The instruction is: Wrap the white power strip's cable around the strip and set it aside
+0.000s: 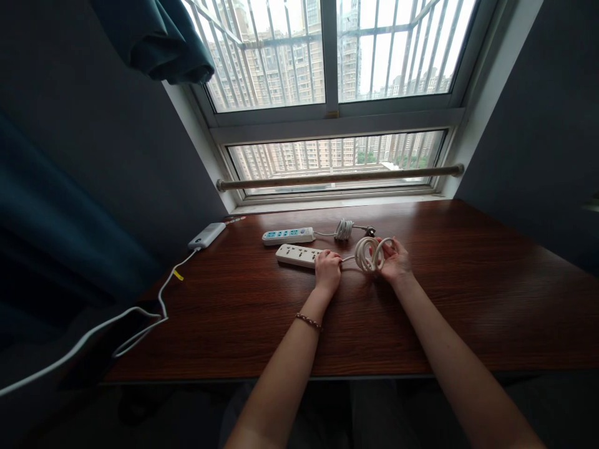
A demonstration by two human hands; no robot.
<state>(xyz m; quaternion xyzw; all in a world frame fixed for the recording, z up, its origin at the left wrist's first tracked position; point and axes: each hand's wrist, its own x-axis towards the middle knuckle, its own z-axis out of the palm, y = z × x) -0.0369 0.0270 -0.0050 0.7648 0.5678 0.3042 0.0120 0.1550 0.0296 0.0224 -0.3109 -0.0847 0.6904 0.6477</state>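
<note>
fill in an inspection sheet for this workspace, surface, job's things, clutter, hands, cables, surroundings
Surface: glossy red-brown wooden desk
Job's things: front strip, white, its cable in a loose coil
Clutter: rear strip just behind; white box at left
Hands: left hand on the front strip's right end; right hand holding the coil
Cables: rear strip's cable in a bundle, black plug beside it; white cable from the box over the left edge, yellow tag near it
Surroundings: window ahead, blue curtain at left
</note>
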